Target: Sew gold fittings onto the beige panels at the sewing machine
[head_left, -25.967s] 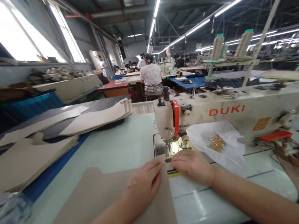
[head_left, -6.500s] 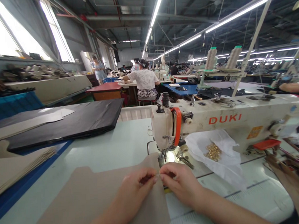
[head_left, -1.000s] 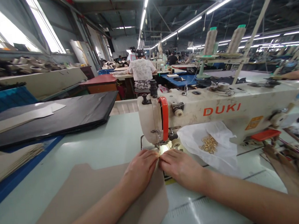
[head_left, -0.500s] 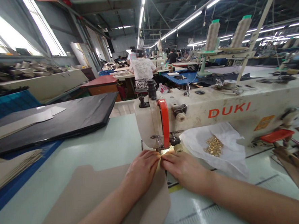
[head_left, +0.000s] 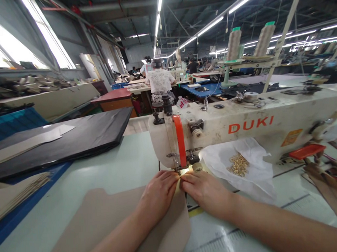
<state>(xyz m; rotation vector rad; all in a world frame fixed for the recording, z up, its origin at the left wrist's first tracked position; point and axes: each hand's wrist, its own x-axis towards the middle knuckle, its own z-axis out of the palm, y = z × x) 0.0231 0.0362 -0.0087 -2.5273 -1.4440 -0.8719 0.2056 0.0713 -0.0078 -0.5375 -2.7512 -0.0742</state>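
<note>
Just in front of the DUKI sewing machine [head_left: 242,126], head view: left hand [head_left: 158,193] and right hand [head_left: 206,190] lie side by side, both partly closed, fingertips meeting on the edge of a tan panel [head_left: 113,205]. Panel lies flat on the pale green table [head_left: 113,158], mostly under the left hand. White plastic bag [head_left: 263,185] holding small brass fittings [head_left: 238,165] sits near the right hand.

Needle area of the cream-white DUKI sewing machine [head_left: 243,131] hidden behind the left hand [head_left: 158,193] and right hand [head_left: 205,190]. Flat tan sheet [head_left: 106,225] cut off by the bottom edge. Small gold metal pieces [head_left: 238,164] too small to identify.
</note>
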